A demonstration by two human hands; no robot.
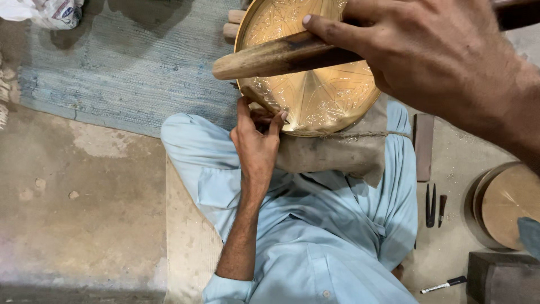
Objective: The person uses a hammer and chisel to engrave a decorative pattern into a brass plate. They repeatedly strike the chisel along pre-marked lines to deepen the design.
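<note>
A round engraved brass tray [320,95] rests tilted on a grey cloth pad [332,152] over my lap. My left hand [256,141] pinches a thin metal chisel [256,103] against the tray's lower left edge. My right hand [433,53] is raised close to the camera and grips a wooden mallet handle [275,56], which stretches left across the tray's upper half. The mallet's far end is hidden behind my right hand.
A blue woven rug [129,62] covers the floor above my knees. On the right lie a flat dark bar [423,146], dark compasses [430,205], a marker pen [444,285], a round wooden block [509,205] and a dark box [500,278]. Bare concrete floor [73,197] spreads on the left.
</note>
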